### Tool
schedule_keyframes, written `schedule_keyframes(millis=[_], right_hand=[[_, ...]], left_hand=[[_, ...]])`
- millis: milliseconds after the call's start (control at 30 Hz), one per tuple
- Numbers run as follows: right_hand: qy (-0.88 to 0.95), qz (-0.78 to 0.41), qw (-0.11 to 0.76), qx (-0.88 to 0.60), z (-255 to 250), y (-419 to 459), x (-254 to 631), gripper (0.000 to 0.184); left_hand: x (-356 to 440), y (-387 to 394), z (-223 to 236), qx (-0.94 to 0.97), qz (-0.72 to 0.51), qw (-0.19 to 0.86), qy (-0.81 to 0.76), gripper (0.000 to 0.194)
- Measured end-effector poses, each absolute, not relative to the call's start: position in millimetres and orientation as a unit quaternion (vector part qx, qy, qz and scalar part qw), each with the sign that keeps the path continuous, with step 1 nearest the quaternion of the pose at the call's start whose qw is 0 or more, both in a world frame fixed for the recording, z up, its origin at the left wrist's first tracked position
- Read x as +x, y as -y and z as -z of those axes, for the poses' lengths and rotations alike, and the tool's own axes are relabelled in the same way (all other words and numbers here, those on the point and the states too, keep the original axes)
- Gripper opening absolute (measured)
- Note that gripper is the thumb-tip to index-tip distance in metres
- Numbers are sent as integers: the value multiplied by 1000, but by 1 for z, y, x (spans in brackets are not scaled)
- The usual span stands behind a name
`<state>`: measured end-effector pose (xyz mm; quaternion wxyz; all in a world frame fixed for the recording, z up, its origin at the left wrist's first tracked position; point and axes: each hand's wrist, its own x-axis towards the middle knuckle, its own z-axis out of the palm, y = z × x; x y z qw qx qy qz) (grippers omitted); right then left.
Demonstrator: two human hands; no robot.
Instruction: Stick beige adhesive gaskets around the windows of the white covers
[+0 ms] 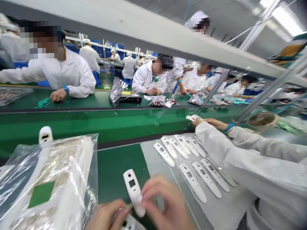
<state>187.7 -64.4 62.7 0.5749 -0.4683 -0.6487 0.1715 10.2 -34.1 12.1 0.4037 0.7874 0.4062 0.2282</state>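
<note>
Pinches the tapered end of a white shell (133, 190) with the right hand (169, 202), right of the bag (89, 195). Stretches lengthwise away from the hands, wide end farthest and leaning toward the bag, tip between both sets of fingertips. Lies nearest the right hand, in contact; has the left hand (107, 218) just beside the tip, on the side toward the bag, fingertips drawn together. Cannot make out, through blur, anything gripped there. Looks like smooth, rigid plastic, pierced by a round hole and a squarish window. Shows wrinkled, glossy clear film at the bag, with a flat green card (42, 193) within. Repeats the slender taper in shells (191, 183) across a thin, pale sheet (219, 214), well right of the bag.
</note>
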Motion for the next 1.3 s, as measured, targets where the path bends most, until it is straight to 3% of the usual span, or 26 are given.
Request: schedule_keyframes(millis=[67, 200, 300, 500, 700, 967, 1300], right_hand=[[617, -250, 543, -511, -65, 47, 211, 18], [565, -370, 485, -555, -40, 11, 241, 25], [548, -432, 429, -573, -17, -8, 244, 31], [565, -491, 316, -584, 5, -26, 236, 36], [615, -484, 228, -579, 6, -29, 233, 27], [674, -429, 173, -576, 6, -27, 227, 20], [739, -338, 166, -559, -4, -25, 226, 17]], left_hand=[[20, 43, -13, 845, -225, 323, -363, 32], [35, 51, 3, 918, -249, 162, -263, 25], [36, 52, 15, 946, -190, 103, -244, 28], [24, 49, 9, 954, -130, 138, -231, 32], [17, 43, -9, 957, -86, 175, -216, 28], [20, 44, -8, 953, -77, 215, -201, 25], [20, 39, -13, 951, -57, 242, -184, 24]])
